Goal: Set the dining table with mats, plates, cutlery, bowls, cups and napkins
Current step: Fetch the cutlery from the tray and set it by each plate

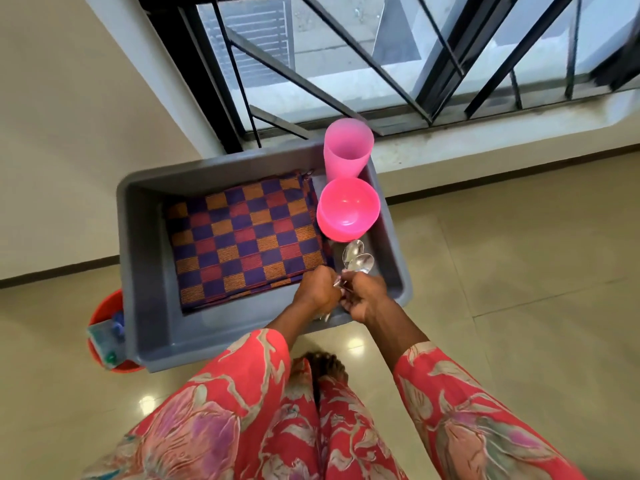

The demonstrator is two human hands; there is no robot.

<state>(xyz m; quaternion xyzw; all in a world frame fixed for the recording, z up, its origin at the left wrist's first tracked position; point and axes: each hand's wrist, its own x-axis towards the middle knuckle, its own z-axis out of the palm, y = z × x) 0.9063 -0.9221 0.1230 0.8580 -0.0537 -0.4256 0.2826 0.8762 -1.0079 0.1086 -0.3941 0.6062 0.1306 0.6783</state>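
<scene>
Centre of the frame: a grey plastic tub (149, 258), rigid and probably light for its bulk, best lifted by the rim on two sides.

Lying flat across the tub's left and middle: a checked woven mat (246, 237) in purple, orange and red, apparently a folded stack. Soft and floppy, not fragile; likely to sag if pinched at one corner, so better taken along an edge or slid out flat.

Upper right corner of the tub: a tall pink cup (348, 147), upright, possibly several nested. Light plastic, easy to tip, best held around the wall.

Just below the cup: pink bowls (348, 206), nested, light and smooth, best held under the rim.

Below the bowls, lower right of the tub: steel spoons (358, 259), bowls pointing away, handles toward the bottom of the frame. Stiff, thin, slick, prone to fanning and slipping; best gathered by the handles as a bundle.

At those handles: left hand (317, 292) curled around metal handles, right hand (367, 299) also curled and pinching the spoon handles, both touching.

Lower left, beside the tub: a red bucket (104, 306).
</scene>
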